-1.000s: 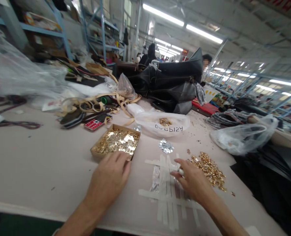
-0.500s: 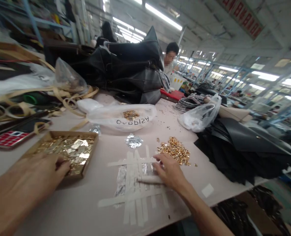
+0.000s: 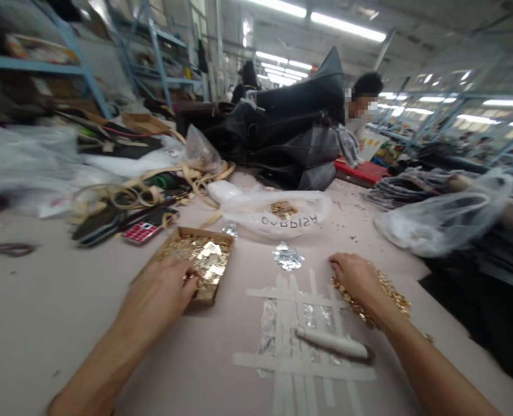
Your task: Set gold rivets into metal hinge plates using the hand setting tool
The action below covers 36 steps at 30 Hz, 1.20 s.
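1. Left hand: fingers curled, thumb drawn close to them; whether a piece is pinched cannot be told. Position: over the near-left part of the box.
2. Right hand: fingers bent downward, close together; contents, if any, hidden. Position: over the pile, fingertips at its far-left edge.
3. Shallow brown cardboard box, holding flat, shiny gold metal pieces; on the table, left of centre.
4. Loose pile of small gold metal fittings; right of centre, partly covered by the right hand and forearm.
5. Pale, rod-shaped tool, dark-ended, lying across whitish tape strips between the forearms.
6. Small heap of flat silver metal pieces, beyond the strips.
7. Translucent white plastic bag, black-lettered, gold pieces on or in it; behind the heap.
8. Red-and-white checked flat item, left of the bag.
9. Stacked black leather-like goods, at the rear.
10. Pinkish-beige table, beneath all.
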### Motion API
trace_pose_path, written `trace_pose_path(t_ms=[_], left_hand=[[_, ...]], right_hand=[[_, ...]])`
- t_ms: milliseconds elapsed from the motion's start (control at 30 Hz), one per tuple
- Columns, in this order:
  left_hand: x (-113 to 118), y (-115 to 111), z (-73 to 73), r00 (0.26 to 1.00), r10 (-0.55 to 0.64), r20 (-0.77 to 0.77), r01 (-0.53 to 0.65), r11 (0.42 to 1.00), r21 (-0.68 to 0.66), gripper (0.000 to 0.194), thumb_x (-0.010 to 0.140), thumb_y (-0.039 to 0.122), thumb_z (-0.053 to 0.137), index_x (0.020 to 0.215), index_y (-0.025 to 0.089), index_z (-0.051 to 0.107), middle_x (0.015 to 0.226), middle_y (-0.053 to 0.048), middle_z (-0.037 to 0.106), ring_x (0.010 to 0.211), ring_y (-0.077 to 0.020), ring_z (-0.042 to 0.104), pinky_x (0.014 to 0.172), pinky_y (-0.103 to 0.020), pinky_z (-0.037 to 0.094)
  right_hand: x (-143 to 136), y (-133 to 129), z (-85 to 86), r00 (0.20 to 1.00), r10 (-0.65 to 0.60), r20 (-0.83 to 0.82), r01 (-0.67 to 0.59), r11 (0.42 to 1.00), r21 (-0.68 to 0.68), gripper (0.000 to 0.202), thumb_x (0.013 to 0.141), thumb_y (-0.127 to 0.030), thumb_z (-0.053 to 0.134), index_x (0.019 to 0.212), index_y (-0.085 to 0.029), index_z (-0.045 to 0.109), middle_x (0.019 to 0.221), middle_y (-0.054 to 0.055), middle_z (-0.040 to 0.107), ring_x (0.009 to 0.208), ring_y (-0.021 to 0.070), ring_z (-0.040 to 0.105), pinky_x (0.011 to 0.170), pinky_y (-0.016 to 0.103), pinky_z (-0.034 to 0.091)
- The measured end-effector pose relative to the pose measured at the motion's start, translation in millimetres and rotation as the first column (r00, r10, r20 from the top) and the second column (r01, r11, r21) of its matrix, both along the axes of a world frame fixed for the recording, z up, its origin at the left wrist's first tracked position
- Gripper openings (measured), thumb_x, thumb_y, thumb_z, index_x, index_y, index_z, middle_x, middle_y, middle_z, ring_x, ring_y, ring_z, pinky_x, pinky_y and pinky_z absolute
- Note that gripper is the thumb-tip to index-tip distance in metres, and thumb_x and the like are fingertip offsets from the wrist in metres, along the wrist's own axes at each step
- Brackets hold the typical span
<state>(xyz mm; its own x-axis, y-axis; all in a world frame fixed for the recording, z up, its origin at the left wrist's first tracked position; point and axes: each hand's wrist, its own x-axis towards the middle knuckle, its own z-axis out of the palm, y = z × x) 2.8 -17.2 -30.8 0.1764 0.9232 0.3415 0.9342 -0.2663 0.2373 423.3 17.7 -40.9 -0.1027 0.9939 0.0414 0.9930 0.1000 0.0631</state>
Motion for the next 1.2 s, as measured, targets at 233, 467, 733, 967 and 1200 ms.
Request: trace_pose_path(t_ms=[233,467,733,967,1200], left_hand=[[3,-4,3.2,0.991,0.128,-0.045,-0.135,0.971,-0.199,0.015,0.087,0.023,0.056,0.085,0.020,0.071,0.095,-0.009,0.071,0.095,-0.0267,0.063,0.090,-0.041,0.050],[-2,5,10.7,0.993,0.120,0.013,-0.109,0.936,-0.336,0.013,0.080,0.018,0.062,0.087,0.023,0.071,0.102,-0.006,0.069,0.100,-0.0254,0.063,0.087,-0.036,0.048],[-10,13,10.6,0.998,0.006,0.070,0.019,0.938,-0.347,0.008,0.077,0.021,0.063,0.079,0.022,0.070,0.091,-0.004,0.068,0.095,-0.0240,0.062,0.083,-0.034,0.046],[-9,11,14.9,0.987,-0.151,0.047,0.158,0.957,-0.245,0.006,0.079,0.019,0.061,0.081,0.020,0.067,0.093,-0.005,0.066,0.097,-0.0241,0.058,0.090,-0.036,0.042],[-9,13,15.8,0.967,-0.252,0.030,0.252,0.939,-0.236,0.008,0.078,0.016,0.062,0.075,0.022,0.066,0.079,-0.001,0.066,0.084,-0.0217,0.056,0.079,-0.034,0.039]], right_hand=[[12,2,-13.8,0.998,0.054,-0.012,-0.053,0.997,0.052,0.029,0.096,-0.026,0.045,0.103,-0.016,0.072,0.091,0.014,0.076,0.085,0.0288,0.069,0.079,0.039,0.049],[-18,-30,-4.7,0.889,0.282,-0.361,-0.197,0.947,0.254,0.024,0.096,-0.033,0.049,0.099,-0.022,0.070,0.099,0.007,0.076,0.092,0.0254,0.070,0.084,0.038,0.052],[-81,-94,18.6,0.697,0.347,-0.627,-0.233,0.937,0.260,0.014,0.098,-0.031,0.053,0.096,-0.025,0.065,0.091,0.003,0.071,0.085,0.0191,0.067,0.076,0.029,0.051],[-112,-127,17.4,0.553,0.353,-0.755,-0.326,0.925,0.194,0.012,0.098,-0.023,0.051,0.093,-0.025,0.062,0.087,0.000,0.068,0.080,0.0139,0.065,0.072,0.022,0.049],[-129,-141,4.8,0.479,0.187,-0.858,-0.310,0.950,0.034,0.013,0.097,-0.025,0.051,0.092,-0.024,0.063,0.088,0.000,0.069,0.083,0.0157,0.064,0.076,0.024,0.047]])
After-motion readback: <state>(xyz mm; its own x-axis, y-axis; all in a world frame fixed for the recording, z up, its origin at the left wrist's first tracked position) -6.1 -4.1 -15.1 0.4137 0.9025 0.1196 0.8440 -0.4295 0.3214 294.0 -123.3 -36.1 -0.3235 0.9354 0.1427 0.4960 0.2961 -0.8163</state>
